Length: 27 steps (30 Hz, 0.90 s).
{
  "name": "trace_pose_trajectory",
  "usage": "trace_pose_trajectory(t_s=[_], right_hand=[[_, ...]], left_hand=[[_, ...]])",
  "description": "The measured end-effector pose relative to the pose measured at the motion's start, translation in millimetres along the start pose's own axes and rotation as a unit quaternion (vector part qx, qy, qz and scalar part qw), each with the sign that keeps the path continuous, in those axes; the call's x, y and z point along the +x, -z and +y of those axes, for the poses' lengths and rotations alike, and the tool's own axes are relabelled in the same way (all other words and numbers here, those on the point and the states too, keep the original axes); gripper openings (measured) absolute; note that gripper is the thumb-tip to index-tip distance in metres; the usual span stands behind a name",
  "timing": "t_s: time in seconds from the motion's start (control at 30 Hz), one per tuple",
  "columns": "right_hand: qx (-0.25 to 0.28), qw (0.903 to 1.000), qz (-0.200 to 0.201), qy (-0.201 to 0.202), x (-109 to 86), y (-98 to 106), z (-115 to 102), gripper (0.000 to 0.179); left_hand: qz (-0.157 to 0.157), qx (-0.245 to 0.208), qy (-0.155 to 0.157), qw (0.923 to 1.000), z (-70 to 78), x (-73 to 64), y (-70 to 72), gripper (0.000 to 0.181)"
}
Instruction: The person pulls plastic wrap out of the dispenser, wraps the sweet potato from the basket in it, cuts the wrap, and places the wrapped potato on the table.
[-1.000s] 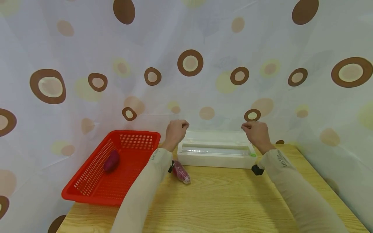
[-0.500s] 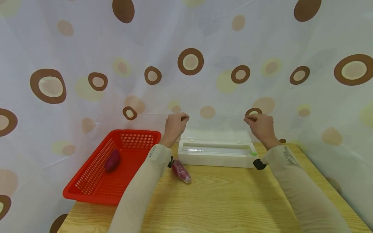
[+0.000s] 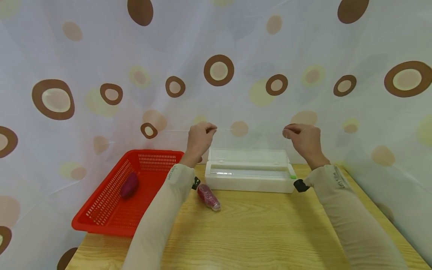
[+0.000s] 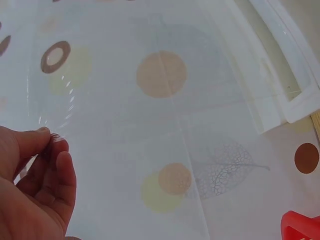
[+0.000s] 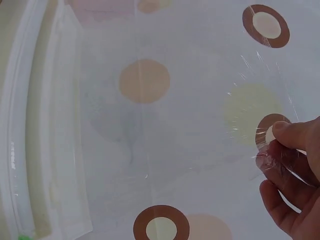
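Note:
Clear plastic wrap (image 4: 67,102) stretches up from a white wrap dispenser (image 3: 249,185), whose see-through lid (image 3: 249,156) is raised. My left hand (image 3: 198,140) pinches one corner of the film between thumb and fingers, above the dispenser's left end. At the other side my right hand (image 3: 308,140) pinches the opposite corner, and glinting creases fan out from its fingertips in the right wrist view. On the table before the dispenser's left end lies a purple sweet potato (image 3: 208,197) wrapped in shiny film. Another purple sweet potato (image 3: 129,185) lies unwrapped in the red basket (image 3: 153,183).
The red basket stands at the left of the wooden table (image 3: 256,228), partly behind my left sleeve. A green slider (image 3: 293,176) sits at the dispenser's right end. Close behind the dispenser hangs a white patterned curtain (image 3: 236,105).
Both hands have risen, lifting the film higher above the dispenser. My right hand has also shifted slightly right. The dispenser, basket and both sweet potatoes stay in place.

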State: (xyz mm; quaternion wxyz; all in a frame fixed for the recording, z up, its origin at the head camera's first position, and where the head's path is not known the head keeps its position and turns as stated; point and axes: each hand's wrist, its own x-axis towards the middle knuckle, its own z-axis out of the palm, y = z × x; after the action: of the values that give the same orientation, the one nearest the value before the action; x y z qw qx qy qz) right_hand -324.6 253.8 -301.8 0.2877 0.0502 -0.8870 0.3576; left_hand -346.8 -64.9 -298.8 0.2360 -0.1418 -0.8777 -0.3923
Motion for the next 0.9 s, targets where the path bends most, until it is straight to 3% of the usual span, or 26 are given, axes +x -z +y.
trace_pose_trajectory(t_s=[0.13, 0.43, 0.63, 0.9], right_hand=[[-0.007, 0.9999, 0.013, -0.007, 0.0, 3, -6, 0.025], [0.002, 0.9986, 0.048, 0.022, -1.2, 13, -18, 0.027], [0.016, 0.9982, 0.051, 0.027, -1.9, 17, -25, 0.029], [0.018, 0.9982, 0.049, 0.028, -6.1, 25, -36, 0.030]], left_hand=[[0.008, -0.015, 0.001, 0.9999, 1.8, 1.4, 3.9, 0.014], [0.016, -0.030, -0.016, 0.9993, 10.2, 2.7, 12.8, 0.015], [0.034, -0.033, -0.033, 0.9983, 13.3, 2.2, 19.9, 0.015], [0.024, -0.035, -0.050, 0.9979, 17.7, -2.3, 31.9, 0.015]])
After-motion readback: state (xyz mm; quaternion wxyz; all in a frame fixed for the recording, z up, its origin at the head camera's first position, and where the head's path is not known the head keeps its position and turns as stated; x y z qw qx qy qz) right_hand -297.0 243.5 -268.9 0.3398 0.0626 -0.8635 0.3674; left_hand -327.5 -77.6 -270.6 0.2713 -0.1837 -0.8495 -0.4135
